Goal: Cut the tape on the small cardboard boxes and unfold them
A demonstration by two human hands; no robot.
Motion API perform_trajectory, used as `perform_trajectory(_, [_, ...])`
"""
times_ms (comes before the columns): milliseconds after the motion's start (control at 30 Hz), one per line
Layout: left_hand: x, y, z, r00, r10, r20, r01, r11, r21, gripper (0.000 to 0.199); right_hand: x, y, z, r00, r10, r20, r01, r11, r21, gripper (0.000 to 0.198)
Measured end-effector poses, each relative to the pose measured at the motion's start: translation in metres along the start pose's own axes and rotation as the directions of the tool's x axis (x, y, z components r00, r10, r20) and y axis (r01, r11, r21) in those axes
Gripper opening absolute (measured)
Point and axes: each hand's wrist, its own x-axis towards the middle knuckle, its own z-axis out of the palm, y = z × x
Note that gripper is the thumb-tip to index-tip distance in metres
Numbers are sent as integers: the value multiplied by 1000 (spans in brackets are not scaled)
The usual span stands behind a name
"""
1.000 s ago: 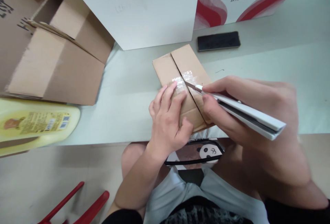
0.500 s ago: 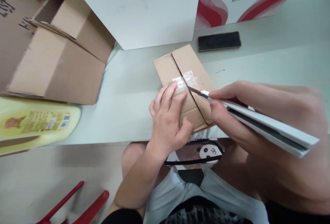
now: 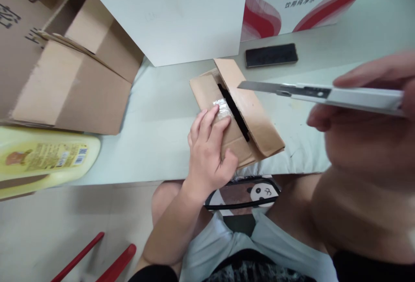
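A small brown cardboard box (image 3: 207, 86) lies tilted on the table, its right flap raised and a dark gap showing inside. My left hand (image 3: 210, 152) rests on the left flap with fingers laid out and thumb apart, pressing beside a piece of clear tape (image 3: 223, 108). To the right, my right hand (image 3: 366, 113) grips a white utility knife (image 3: 327, 94). Its bare blade points left, above the raised flap and apart from the tape. Part of the right hand is blurred.
A black phone (image 3: 271, 55) lies behind the box, near a large white box (image 3: 181, 18) and a red-and-white carton (image 3: 292, 9). At left are an open cardboard carton (image 3: 94, 87) and a yellow bottle (image 3: 65, 156). The table's front edge is close to my knees.
The knife has moved from the box seam up and to the right. The box's right flap has lifted, opening a gap along the seam. My left hand stays nearly in place.
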Motion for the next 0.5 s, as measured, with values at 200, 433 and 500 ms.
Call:
perform_trajectory(200, [1,0,-2,1000,-5,24,5,1000,-3,53,8,30,40,965,260,-17,-223,858,463,14])
perform_trajectory(433, [0,-1,-1,1000,19,14,-19,1000,8,52,5,61,43,985,166,-40,-144,932,332,21])
perform_trajectory(500, [0,-1,-1,1000,24,9,-24,1000,9,53,6,64,43,996,83,-41,-65,944,325,23])
